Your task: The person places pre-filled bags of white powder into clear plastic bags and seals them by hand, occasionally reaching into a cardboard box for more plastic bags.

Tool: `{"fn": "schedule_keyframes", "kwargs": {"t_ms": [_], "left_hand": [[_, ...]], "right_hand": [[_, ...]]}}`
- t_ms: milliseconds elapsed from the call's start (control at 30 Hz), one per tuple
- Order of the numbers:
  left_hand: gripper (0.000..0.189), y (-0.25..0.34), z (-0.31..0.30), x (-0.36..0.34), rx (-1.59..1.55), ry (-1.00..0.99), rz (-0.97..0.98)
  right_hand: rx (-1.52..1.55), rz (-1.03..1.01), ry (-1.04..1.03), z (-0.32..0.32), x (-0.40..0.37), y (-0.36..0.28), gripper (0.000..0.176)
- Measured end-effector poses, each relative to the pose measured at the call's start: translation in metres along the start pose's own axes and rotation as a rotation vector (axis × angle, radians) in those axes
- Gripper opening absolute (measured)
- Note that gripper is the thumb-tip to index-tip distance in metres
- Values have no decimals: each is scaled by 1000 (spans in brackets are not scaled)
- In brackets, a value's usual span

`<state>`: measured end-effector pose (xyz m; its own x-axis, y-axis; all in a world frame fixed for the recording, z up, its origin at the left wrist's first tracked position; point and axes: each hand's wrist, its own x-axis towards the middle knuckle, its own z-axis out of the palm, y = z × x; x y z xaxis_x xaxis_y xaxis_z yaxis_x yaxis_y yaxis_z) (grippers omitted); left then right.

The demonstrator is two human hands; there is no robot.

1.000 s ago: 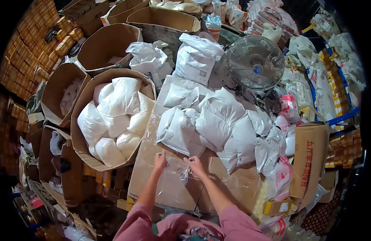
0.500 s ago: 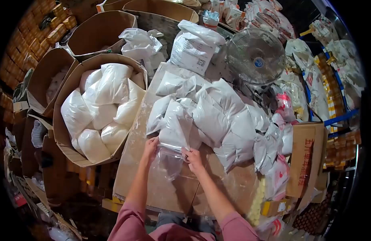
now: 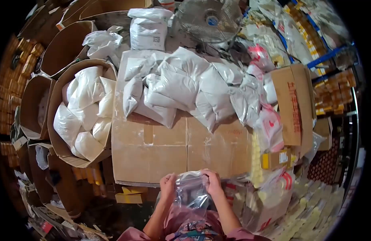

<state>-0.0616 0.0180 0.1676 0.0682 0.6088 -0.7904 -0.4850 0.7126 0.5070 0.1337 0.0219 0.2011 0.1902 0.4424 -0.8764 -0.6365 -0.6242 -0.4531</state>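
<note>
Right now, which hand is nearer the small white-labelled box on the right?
Right. The right hand is left of the small white-labelled box, not touching it; the left hand is farther left, beyond the right.

A cardboard sheet (image 3: 149, 170) spreads before the person, with a heap of filled bags (image 3: 175, 84) across its far half. Left of the sheet stands an open carton (image 3: 109, 73) with other filled bags (image 3: 87, 116) in it. Behind the heap are a sack (image 3: 148, 35) and, to its right, a fan (image 3: 211, 21). Past the heap's right end stands a tall carton (image 3: 286, 112), a small box (image 3: 278, 159) before it. At the sheet's near edge, a plastic bag (image 3: 192, 195) lies between the left hand (image 3: 168, 185) and right hand (image 3: 212, 181).
</note>
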Motion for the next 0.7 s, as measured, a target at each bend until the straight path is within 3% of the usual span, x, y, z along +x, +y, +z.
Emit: {"fn": "schedule_keyframes", "kwargs": {"t_ms": [167,333,467,533,633,700], "left_hand": [[34,-16,36,-44,191,-99,89],[35,-76,3,5,364,-136,159],[33,-144,-43,64,606,-165,75],[32,-161,-56,68,635,-187,-63],[30,-180,-78,62,639,-154,-94],[31,-185,-89,60,651,-119,-175]], "right_hand": [[-13,-53,-67,-48,-31,-22,16],[-365,-182,-204,-107,19,19,24],[-502,-90,-255,-158,106,96,26],[-643,-104,-265,-163,121,120,29],[-852,-8,-367,-180,127,123,36],[-829,29,-466,-191,125,123,31]]}}
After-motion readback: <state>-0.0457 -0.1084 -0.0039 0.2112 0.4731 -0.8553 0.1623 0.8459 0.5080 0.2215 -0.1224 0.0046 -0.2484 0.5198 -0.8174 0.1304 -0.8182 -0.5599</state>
